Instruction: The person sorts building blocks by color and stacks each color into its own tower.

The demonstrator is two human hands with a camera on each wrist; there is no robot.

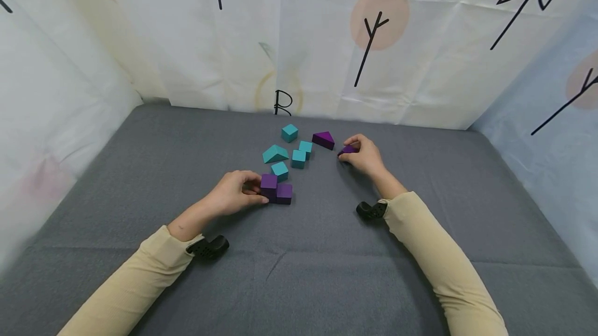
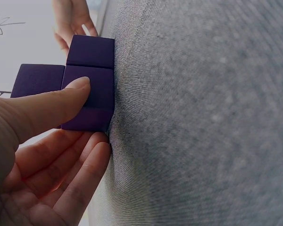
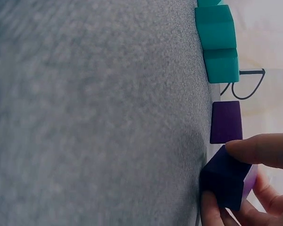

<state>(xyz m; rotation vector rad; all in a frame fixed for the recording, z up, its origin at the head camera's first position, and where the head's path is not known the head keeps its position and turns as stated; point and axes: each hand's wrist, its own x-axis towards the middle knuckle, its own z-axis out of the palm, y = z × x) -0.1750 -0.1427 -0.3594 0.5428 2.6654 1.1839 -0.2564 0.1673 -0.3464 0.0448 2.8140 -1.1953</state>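
My left hand [image 1: 235, 193] holds a stacked pair of purple cubes [image 1: 268, 186] on the grey cloth. In the left wrist view, its thumb presses the lower cube [image 2: 87, 106], and the upper cube [image 2: 37, 80] sits on that one. A third purple cube [image 1: 284, 194] stands against the pair's right side. Farther right, my right hand [image 1: 366, 157] pinches a purple block with slanted faces [image 3: 226, 176] between thumb and fingers, low at the cloth. Just left of that hand lies a purple triangular block [image 1: 323, 139].
Behind the purple cubes are several teal blocks: a near cube [image 1: 280, 171], a triangular block [image 1: 275, 153], two blocks touching [image 1: 299, 159] and a far cube [image 1: 289, 133]. Grey cloth [image 1: 299, 284] covers the table. Printed white curtains [image 1: 317, 40] hang at the back and sides.
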